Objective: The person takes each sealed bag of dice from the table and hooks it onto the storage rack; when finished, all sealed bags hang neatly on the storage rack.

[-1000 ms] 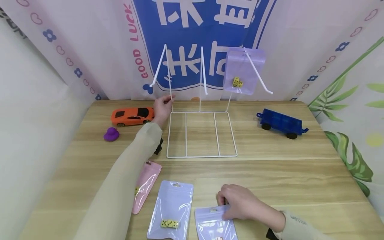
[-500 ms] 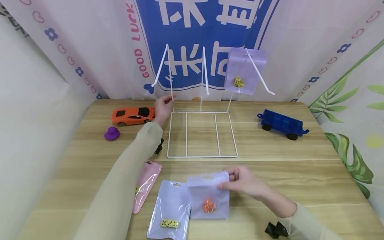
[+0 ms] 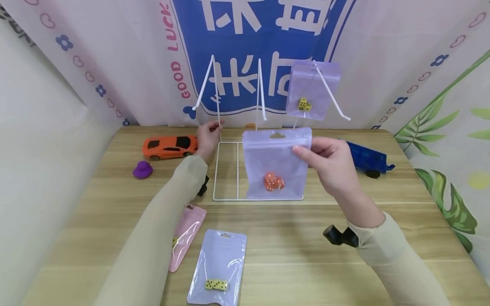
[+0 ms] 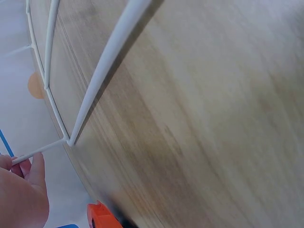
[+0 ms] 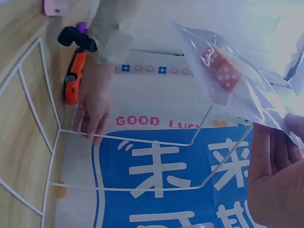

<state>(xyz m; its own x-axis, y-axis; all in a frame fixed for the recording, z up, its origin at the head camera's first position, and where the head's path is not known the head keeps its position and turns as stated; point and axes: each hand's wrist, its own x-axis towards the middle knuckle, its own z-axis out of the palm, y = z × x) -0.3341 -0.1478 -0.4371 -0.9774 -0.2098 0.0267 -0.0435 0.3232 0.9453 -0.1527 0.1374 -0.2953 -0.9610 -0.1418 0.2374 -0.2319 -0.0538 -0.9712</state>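
We hold a lilac zip bag (image 3: 275, 159) upright by its right edge in our right hand (image 3: 337, 165), thumb on the front and the other fingers behind it, pinching it in the air. In the head view it covers part of the base of the white wire rack (image 3: 237, 170), just below the tip of the middle hook (image 3: 262, 97); orange-red dice (image 3: 272, 182) sit low inside it. With our left hand (image 3: 208, 138) we pinch the rack's left upright (image 3: 219, 110) between thumb and fingers, near the base. A purple bag (image 3: 300, 87) with yellow dice hangs from the right hook (image 3: 332, 94). Beside our left hand is an orange car (image 3: 168, 147), with a small purple toy (image 3: 142, 170) nearer us. A pink bag (image 3: 187, 236) and a second lilac bag (image 3: 226, 259) lie on the table (image 3: 383, 238), and a blue trailer (image 3: 369, 157) stands partly behind our right hand.
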